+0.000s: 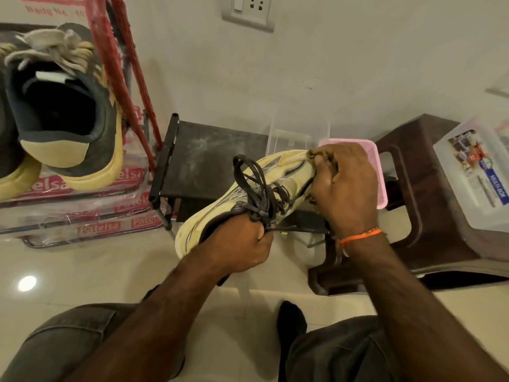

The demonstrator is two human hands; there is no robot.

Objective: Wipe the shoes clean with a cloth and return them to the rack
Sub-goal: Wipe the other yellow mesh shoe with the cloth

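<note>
Glossy tile floor [82,271], plastic basket [378,172]

Three shoes [248,194], two hands [242,244], one pink basket [377,172], one stool [429,194], one plastic box [473,172]

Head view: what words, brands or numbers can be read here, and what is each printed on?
"Patelsa": red labels on the wrapped packs stacked at left, repeated and partly cut off.
"MULTI-BOX": blue strip on the clear plastic box on the brown stool.
Red print on the carton at top left: too blurred and cropped to read.
Small print on the box's label: too small to read.
Held shoe: no readable text.
</note>
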